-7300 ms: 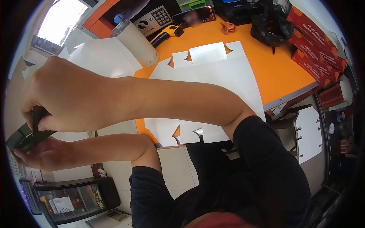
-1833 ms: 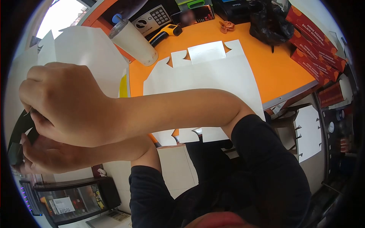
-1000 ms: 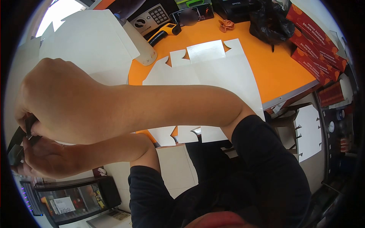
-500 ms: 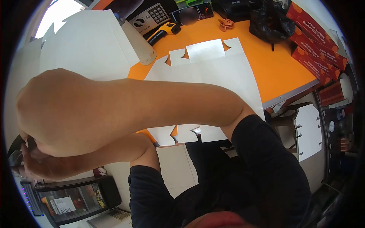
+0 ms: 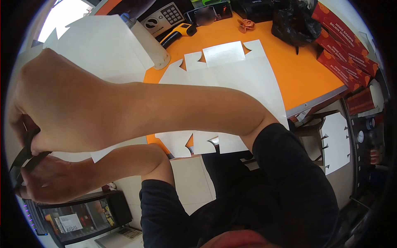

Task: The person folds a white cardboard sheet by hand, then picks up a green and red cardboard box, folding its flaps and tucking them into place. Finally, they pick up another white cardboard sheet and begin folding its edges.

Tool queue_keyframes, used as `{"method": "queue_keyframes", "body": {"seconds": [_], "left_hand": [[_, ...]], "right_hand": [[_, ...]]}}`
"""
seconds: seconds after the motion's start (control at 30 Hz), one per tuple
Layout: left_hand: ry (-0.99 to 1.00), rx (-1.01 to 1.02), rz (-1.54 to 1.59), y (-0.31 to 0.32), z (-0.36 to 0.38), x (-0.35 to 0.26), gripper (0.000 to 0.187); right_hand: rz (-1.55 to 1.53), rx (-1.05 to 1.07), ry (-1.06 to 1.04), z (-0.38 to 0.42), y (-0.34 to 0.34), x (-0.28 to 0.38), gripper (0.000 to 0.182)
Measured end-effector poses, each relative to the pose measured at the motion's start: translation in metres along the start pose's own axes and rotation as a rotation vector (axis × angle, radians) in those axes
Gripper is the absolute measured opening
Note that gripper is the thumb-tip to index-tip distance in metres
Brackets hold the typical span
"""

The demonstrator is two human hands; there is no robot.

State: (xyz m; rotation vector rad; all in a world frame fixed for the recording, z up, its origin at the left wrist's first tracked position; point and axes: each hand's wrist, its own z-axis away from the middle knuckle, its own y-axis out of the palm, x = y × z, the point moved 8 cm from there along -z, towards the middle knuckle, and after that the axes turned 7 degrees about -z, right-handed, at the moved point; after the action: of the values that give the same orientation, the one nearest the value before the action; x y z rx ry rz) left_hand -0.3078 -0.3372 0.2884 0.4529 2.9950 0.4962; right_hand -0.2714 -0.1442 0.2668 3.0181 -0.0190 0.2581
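Note:
At the far left, my right hand (image 5: 58, 103) pinches a black strap-like strip (image 5: 25, 153), whose exact kind I cannot make out. Below it my left hand (image 5: 56, 177) has its fingers bent around the lower part of the same strip. The fingertips of both hands are partly cut off by the dark rim of the view. My right forearm crosses over a white die-cut card sheet (image 5: 223, 74) with notched tabs, which lies on the orange table (image 5: 302, 78). Behind my right hand are more white card sheets (image 5: 99, 45), partly hidden by it.
A whitish cylinder (image 5: 151, 45) stands beside a yellow-black tool (image 5: 178, 35) and a keypad safe (image 5: 163, 18). Further right are a phone (image 5: 221, 11), an orange-brown clip (image 5: 246, 25), a black plastic bag (image 5: 295, 25) and red boxes (image 5: 345, 49). Another notched card (image 5: 336, 142) lies lower right.
My hands have moved apart, the right one upward and the left slightly downward. More of the black strip shows between them. The white sheets at left have shifted a little, with a corner showing below my right forearm.

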Motion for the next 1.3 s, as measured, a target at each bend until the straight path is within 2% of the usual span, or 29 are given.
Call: {"method": "queue_keyframes", "body": {"seconds": [0.27, 0.47, 0.67, 0.93, 1.07, 1.13, 1.17, 1.2, 1.27, 1.3], "left_hand": [[0.053, 0.041, -0.078, -0.001, 0.003, -0.004, 0.017], [0.072, 0.043, -0.094, 0.006, 0.003, -0.004, 0.019], [0.083, 0.042, -0.110, 0.009, 0.002, -0.006, 0.021], [0.109, 0.071, -0.143, 0.019, -0.002, -0.004, 0.023], [0.129, 0.072, -0.387, 0.007, 0.001, 0.010, 0.019], [0.116, 0.100, -0.444, 0.012, 0.001, 0.016, 0.021], [0.059, 0.038, -0.400, 0.017, 0.003, 0.015, 0.028], [0.008, -0.020, -0.360, 0.023, 0.006, 0.014, 0.035], [-0.056, -0.074, -0.259, 0.022, 0.006, 0.015, 0.042], [-0.085, -0.067, -0.195, 0.020, 0.005, 0.019, 0.043]], "right_hand": [[-0.024, 0.083, -0.024, 0.001, 0.009, -0.002, 0.010], [0.132, 0.112, -0.018, 0.000, 0.007, 0.003, 0.009], [0.003, 0.081, 0.100, -0.005, 0.001, -0.007, 0.009], [-0.082, 0.044, 0.059, -0.007, -0.009, -0.005, 0.013], [-0.123, 0.005, 0.105, -0.007, -0.011, -0.022, 0.018], [-0.104, -0.004, 0.144, -0.005, -0.010, -0.025, 0.020], [-0.198, 0.027, 0.203, -0.004, -0.007, -0.026, 0.018], [-0.099, 0.054, 0.218, -0.007, -0.004, -0.023, 0.017], [-0.179, 0.113, 0.306, -0.003, 0.004, -0.037, 0.013], [-0.152, 0.127, 0.276, -0.003, 0.002, -0.037, 0.012]]}}
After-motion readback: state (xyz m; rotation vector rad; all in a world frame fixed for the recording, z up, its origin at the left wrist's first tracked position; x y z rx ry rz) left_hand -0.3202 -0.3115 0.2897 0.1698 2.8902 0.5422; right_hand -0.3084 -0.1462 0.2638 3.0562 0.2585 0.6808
